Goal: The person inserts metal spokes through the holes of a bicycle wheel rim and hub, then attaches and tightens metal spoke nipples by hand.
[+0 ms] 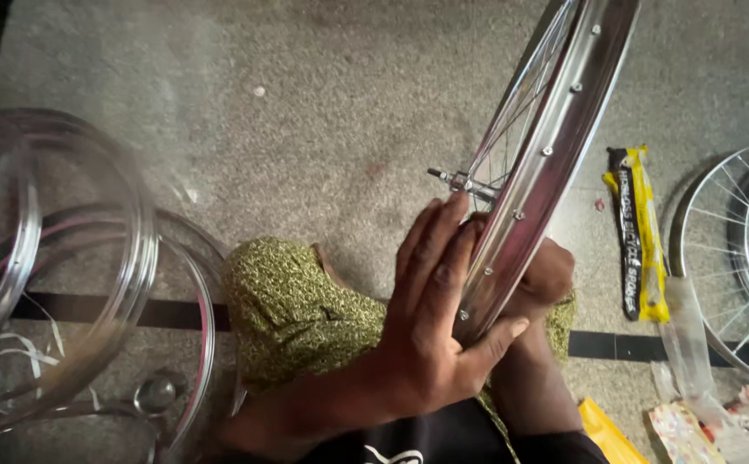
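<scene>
Speckled concrete floor below, left hand (430, 318) wraps its grip around the shiny, already-spoked steel bicycle rim (546, 163), right hand (546, 279) clasping behind.

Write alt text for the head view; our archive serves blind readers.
Seen from above, a seated person's left hand and right hand grip a shiny spoked wheel held upright over the knees. Bare rims lie stacked at left on the floor; a yellow packet and another wheel lie at right.
</scene>
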